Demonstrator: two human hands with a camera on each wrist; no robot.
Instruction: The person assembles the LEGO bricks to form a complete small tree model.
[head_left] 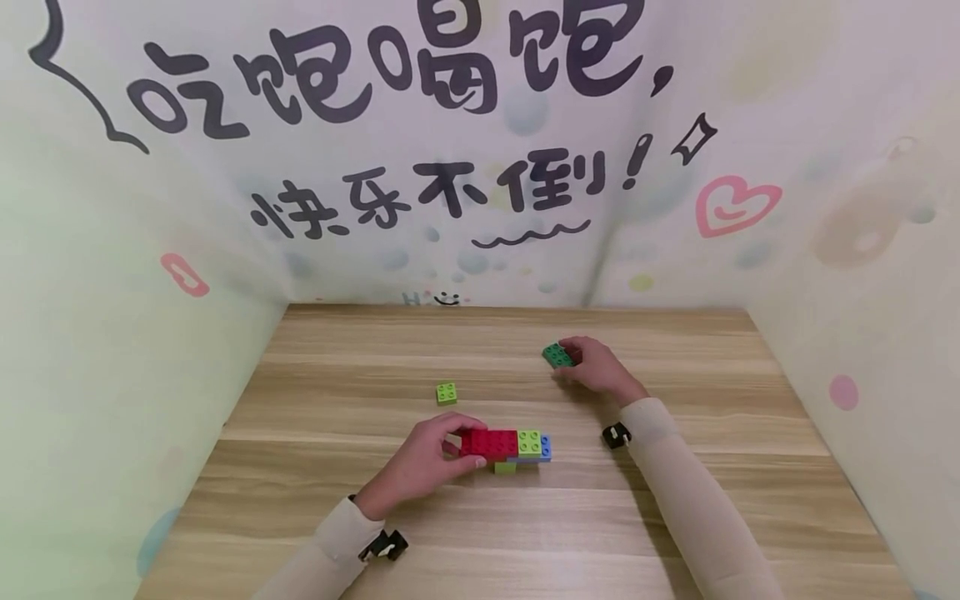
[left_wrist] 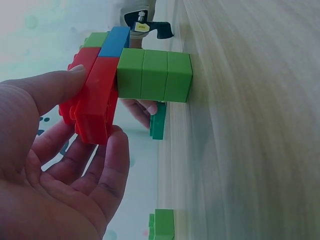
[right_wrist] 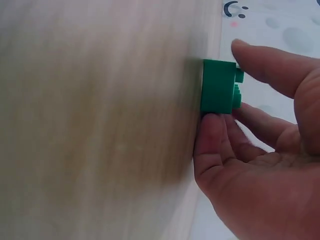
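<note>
My left hand (head_left: 420,458) grips the red end of a toy brick build (head_left: 501,443), thumb on one side and fingers on the other. Red, light green and blue bricks make up its upper part. Beneath it, a column of light green bricks (left_wrist: 155,75) points down toward the tabletop. At the far right, my right hand (head_left: 598,368) is at a dark green brick (head_left: 557,355) with studs up. In the right wrist view its fingers touch one side of that dark green brick (right_wrist: 218,86), while the thumb stands apart from it.
A small light green brick (head_left: 446,393) sits on the wooden table (head_left: 360,350), beyond the left hand. Printed walls (head_left: 450,267) enclose the table at the back and both sides. Each wrist wears a small black device.
</note>
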